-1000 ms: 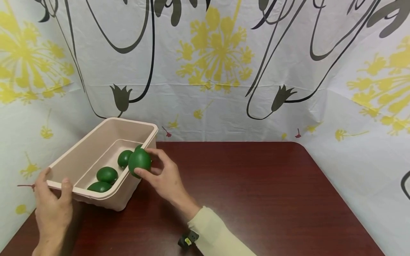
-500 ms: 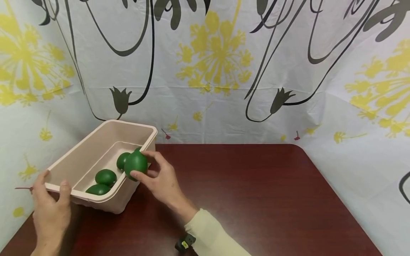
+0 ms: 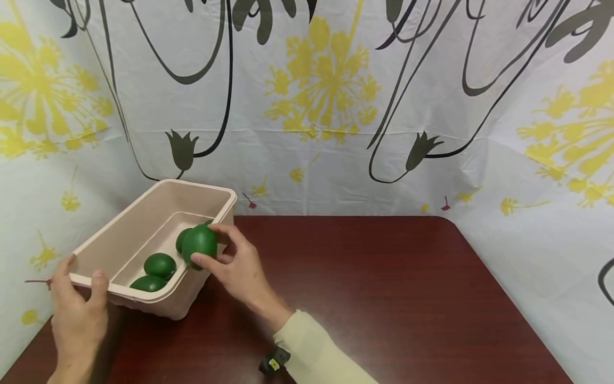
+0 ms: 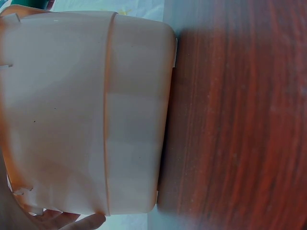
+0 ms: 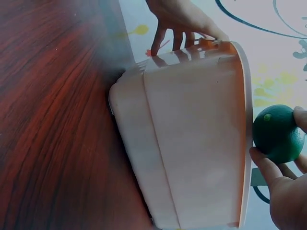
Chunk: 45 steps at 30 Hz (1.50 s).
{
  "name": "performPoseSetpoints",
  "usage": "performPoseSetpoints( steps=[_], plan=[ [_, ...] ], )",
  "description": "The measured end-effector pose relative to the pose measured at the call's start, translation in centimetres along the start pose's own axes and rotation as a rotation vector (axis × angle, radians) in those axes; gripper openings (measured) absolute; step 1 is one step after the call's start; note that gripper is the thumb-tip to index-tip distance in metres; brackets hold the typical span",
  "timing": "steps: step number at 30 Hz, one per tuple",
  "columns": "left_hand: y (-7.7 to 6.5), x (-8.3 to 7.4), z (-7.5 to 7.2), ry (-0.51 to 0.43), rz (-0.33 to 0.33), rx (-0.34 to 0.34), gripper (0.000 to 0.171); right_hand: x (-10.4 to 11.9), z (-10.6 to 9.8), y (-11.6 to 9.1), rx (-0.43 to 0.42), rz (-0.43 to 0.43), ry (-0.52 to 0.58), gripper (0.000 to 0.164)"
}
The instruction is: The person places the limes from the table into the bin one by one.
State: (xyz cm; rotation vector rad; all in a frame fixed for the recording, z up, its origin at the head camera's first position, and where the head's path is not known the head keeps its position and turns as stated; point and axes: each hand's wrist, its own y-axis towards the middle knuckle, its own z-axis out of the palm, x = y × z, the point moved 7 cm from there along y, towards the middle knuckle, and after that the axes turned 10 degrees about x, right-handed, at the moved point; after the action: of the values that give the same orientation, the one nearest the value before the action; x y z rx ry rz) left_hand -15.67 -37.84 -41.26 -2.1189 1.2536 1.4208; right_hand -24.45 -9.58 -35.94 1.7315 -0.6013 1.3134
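Note:
My right hand [image 3: 240, 272] pinches a dark green lime [image 3: 199, 246] between thumb and fingers, over the right-hand rim of a pale beige plastic bin [image 3: 120, 224]. In the right wrist view the lime [image 5: 278, 134] shows a small light stem spot and sits right at the rim. My left hand [image 3: 79, 317] grips the bin's near left corner, thumb on the rim and fingers along the outer side, as the right wrist view shows. Several more green limes [image 3: 160, 265] lie inside the bin along its right side. The held lime partly hides the farther ones.
The bin stands at the left of a dark red-brown wooden table [image 3: 384, 293]. Behind and beside it hangs a white cloth [image 3: 307, 176] with yellow and grey flower prints. A black band [image 3: 275, 361] shows below my right sleeve [image 3: 316, 346].
My right hand has moved slightly left with the lime, bringing it farther over the bin's rim. The left hand keeps its grip on the corner.

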Motion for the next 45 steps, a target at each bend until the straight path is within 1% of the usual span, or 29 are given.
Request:
performPoseSetpoints(
  steps=[4,11,21,27,31,36,45],
  plan=[
    [-0.1,0.1,-0.1,0.004,-0.004,0.001,0.069,-0.1,0.2,0.1,-0.002,0.014,0.019,0.052],
    [0.0,0.1,0.0,0.015,0.0,-0.003,0.069,0.2,0.3,0.5,-0.01,0.0,0.017,0.051],
    [0.0,-0.1,0.0,0.002,0.013,-0.006,0.068,0.4,0.6,0.9,-0.013,0.001,0.03,0.05],
    [0.0,-0.1,0.0,0.006,0.016,-0.006,0.068,0.2,1.0,1.1,-0.013,0.01,0.074,0.049],
    [0.1,-0.1,0.1,0.009,0.015,-0.009,0.068,0.1,1.1,1.3,-0.019,0.005,0.085,0.049],
    [0.2,-0.1,0.1,0.012,0.016,-0.008,0.068,-0.1,1.1,1.6,-0.031,0.016,0.084,0.05],
    [0.0,-0.1,0.1,0.015,0.001,-0.004,0.069,-0.1,1.3,1.9,-0.06,0.061,0.018,0.049]
  ],
)
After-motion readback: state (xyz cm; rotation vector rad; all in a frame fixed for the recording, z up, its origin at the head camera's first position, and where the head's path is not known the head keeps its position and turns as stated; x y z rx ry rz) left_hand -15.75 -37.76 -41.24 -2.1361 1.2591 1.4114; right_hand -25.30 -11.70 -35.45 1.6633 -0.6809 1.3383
